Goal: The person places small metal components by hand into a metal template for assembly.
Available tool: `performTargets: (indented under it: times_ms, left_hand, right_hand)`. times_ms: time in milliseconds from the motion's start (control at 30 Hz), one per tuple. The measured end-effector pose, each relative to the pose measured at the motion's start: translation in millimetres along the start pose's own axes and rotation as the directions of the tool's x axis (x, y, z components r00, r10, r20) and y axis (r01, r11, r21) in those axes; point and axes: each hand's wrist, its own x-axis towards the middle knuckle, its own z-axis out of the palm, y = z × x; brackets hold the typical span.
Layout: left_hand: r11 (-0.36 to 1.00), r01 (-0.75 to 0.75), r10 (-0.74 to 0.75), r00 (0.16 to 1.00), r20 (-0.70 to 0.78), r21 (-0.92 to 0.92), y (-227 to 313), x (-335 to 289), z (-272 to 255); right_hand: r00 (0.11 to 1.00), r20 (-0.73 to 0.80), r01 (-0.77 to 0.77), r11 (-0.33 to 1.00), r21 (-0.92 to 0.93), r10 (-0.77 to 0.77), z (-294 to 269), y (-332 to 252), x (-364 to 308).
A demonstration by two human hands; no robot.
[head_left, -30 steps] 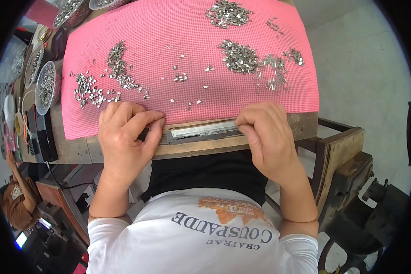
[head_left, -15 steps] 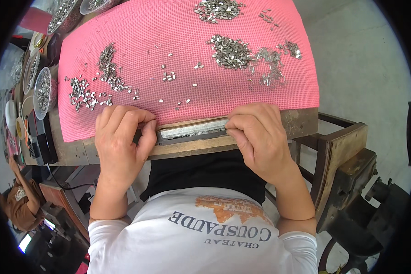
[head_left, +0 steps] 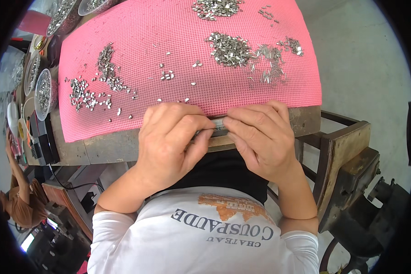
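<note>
A narrow grey metal bar lies along the front edge of the table, mostly covered by my hands. My left hand is over its left stretch, thumb and forefinger pinched together; whatever is between them is hidden. At the bar's right end, my right hand presses fingertips and thumb around it. Only a short piece of bar shows between the two hands. Just beyond, a pink textured mat carries small silvery metal pieces, a few of them close to my left hand.
Piles of metal pieces lie on the mat, with thin pins beside one. Clear tubs of similar pieces line the left side. A black box with a cable sits at the left edge. Another person is at far left.
My left hand has slid right along the bar, close to my right hand, covering most of it. A few loose pieces now show on the mat where that hand was.
</note>
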Motion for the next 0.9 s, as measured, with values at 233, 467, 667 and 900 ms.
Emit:
performTargets:
  times_ms: [233, 467, 667, 900]
  left_hand:
    - [0.998, -0.007, 0.003, 0.998, 0.070, 0.069, 6.0, 2.4, -0.1]
    - [0.984, -0.072, 0.066, 0.997, 0.039, 0.163, 8.5, 1.6, 3.8]
    - [0.962, -0.108, 0.105, 0.994, 0.026, 0.252, 13.4, 1.2, 4.7]
    - [0.956, -0.107, 0.105, 0.994, 0.019, 0.274, 12.6, 2.2, 1.5]
  right_hand:
    - [0.987, -0.137, -0.090, 0.996, 0.000, 0.089, -1.3, 3.5, -6.5]
    - [0.982, -0.173, -0.073, 0.997, -0.002, 0.072, 1.0, 7.3, -9.7]
    - [0.979, -0.193, -0.065, 0.998, -0.024, 0.059, 1.0, 10.6, -12.7]
    - [0.984, -0.154, -0.096, 0.995, -0.037, 0.089, -3.9, 6.7, -8.0]
